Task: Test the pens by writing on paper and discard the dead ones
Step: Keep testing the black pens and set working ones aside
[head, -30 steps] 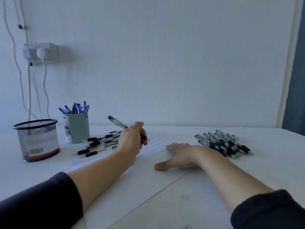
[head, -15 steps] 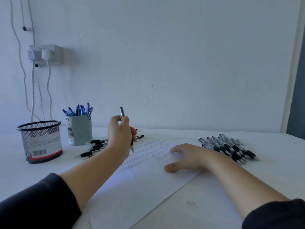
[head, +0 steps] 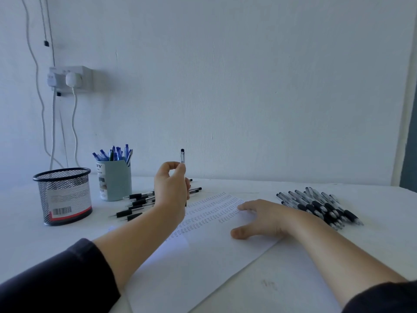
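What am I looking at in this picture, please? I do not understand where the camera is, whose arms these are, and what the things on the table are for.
The camera sits on a person's head and looks forward and down, so the two arms are that person's own. There is no machine. The left hand holds a clear pen with a black grip upright above the white sheet of paper, which carries rows of small test marks. The right hand lies flat on the sheet. On the white table, right of the sheet, lies a pile of similar pens; left of it a smaller group of pens, a pale blue cup of blue pens and a black wire mesh basket.
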`<state>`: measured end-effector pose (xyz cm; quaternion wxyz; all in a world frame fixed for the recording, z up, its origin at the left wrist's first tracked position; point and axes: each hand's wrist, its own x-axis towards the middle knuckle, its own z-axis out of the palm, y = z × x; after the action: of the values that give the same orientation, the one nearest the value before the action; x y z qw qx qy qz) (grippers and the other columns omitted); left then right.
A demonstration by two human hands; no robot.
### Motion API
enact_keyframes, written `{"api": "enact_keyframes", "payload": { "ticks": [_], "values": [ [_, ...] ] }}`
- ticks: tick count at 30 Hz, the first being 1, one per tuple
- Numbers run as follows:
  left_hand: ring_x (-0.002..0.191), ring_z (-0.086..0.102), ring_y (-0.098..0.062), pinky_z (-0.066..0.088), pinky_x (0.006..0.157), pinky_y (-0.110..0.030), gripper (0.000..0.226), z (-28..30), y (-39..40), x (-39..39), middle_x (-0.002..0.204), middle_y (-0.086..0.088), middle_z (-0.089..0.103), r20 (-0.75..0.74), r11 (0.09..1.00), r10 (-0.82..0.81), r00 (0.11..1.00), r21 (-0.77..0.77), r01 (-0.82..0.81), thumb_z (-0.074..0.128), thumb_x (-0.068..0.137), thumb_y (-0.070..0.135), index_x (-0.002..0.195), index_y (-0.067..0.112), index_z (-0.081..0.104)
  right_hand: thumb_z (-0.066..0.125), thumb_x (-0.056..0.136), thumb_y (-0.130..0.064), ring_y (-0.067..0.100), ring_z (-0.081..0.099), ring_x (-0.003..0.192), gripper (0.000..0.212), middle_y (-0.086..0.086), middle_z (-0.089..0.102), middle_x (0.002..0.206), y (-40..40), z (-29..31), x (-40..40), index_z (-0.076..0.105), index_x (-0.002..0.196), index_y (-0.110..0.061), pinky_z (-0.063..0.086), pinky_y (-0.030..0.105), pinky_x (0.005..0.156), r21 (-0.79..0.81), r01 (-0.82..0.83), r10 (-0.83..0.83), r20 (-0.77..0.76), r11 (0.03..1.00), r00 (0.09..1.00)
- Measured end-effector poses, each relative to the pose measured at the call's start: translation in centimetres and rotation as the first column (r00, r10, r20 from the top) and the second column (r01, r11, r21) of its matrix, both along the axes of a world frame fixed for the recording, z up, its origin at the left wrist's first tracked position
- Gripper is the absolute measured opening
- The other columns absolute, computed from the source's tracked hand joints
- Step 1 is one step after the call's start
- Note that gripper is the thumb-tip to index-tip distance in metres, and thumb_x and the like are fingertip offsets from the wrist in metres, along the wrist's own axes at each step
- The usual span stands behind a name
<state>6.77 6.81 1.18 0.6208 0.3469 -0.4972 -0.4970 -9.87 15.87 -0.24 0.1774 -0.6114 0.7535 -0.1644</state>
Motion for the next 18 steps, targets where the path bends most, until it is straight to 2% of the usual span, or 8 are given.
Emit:
{"api": "enact_keyframes", "payload": {
  "ticks": [3,6,9,12,15,17,18],
  "values": [
    [0.056,0.042,-0.013,0.034,0.056,-0.026,0.014,0.0,0.1,-0.3,0.062,-0.002,0.057,0.024,1.000,0.010,1.000,0.000,-0.010,0.043,0.100,0.020,0.107,0.014,0.054,0.069,0.075,-0.057,0.012,0.030,0.140,0.089,-0.009,0.028,0.154,0.0,-0.1,0.0,0.026,0.149,-0.030,0.023,0.030,0.114,-0.055,0.005,-0.004,0.015,0.999,1.000],
    [0.057,0.042,-0.011,0.045,0.065,-0.033,0.016,-0.3,0.2,-0.8,0.068,-0.002,0.069,0.050,0.999,-0.029,0.998,0.036,0.027,0.040,0.102,0.021,0.111,0.013,0.050,0.061,0.085,-0.052,0.013,0.044,0.130,0.073,-0.003,0.046,0.141,-0.1,0.2,0.2,0.034,0.146,-0.023,0.032,0.028,0.104,-0.188,0.004,0.011,0.079,0.982,0.997],
    [0.056,0.047,-0.014,0.042,0.051,-0.027,0.015,-0.6,0.5,-1.2,0.077,-0.009,0.070,0.010,0.986,-0.151,0.988,0.078,0.150,0.035,0.103,0.016,0.107,0.009,0.048,0.053,0.094,-0.041,0.015,0.056,0.113,0.051,-0.001,0.060,0.120,-0.7,0.5,0.8,0.044,0.139,-0.019,0.041,0.028,0.095,-0.335,0.015,0.036,0.146,0.942,0.989],
    [0.058,0.057,-0.019,0.047,0.047,-0.026,0.019,-0.7,1.1,-1.5,0.087,-0.015,0.062,-0.040,0.955,-0.272,0.962,0.111,0.275,0.032,0.104,0.013,0.096,0.007,0.048,0.053,0.096,-0.032,0.014,0.061,0.101,0.036,-0.001,0.066,0.105,-0.9,0.6,1.1,0.053,0.130,-0.020,0.044,0.025,0.081,-0.419,0.016,0.059,0.166,0.908,0.984],
    [0.059,0.062,-0.022,0.051,0.045,-0.026,0.020,-0.8,1.2,-1.7,0.089,-0.014,0.052,-0.067,0.934,-0.333,0.940,0.113,0.339,0.033,0.103,0.011,0.089,0.007,0.047,0.060,0.093,-0.025,0.012,0.059,0.078,0.015,-0.003,0.064,0.085,-0.9,0.7,1.2,0.065,0.107,-0.022,0.041,0.019,0.064,-0.471,-0.005,0.077,0.133,0.882,0.988],
    [0.060,0.062,-0.023,0.051,0.046,-0.027,0.017,-1.0,1.2,-1.7,0.090,-0.013,0.051,-0.025,0.924,-0.362,0.932,0.118,0.362,0.036,0.103,0.014,0.091,0.008,0.046,0.061,0.092,-0.023,0.011,0.056,0.071,0.007,-0.005,0.060,0.076,-0.9,0.8,1.1,0.067,0.094,-0.022,0.041,0.021,0.061,-0.513,0.023,0.021,0.080,0.858,0.997],
    [0.061,0.062,-0.023,0.050,0.047,-0.028,0.013,-1.1,1.2,-1.7,0.092,-0.011,0.052,0.032,0.925,-0.366,0.930,0.122,0.360,0.039,0.103,0.016,0.095,0.008,0.047,0.061,0.091,-0.023,0.013,0.057,0.073,0.008,-0.007,0.059,0.075,-1.0,0.9,0.9,0.069,0.092,-0.021,0.044,0.024,0.065,-0.550,0.065,-0.041,0.055,0.833,0.998]
  ]
}}
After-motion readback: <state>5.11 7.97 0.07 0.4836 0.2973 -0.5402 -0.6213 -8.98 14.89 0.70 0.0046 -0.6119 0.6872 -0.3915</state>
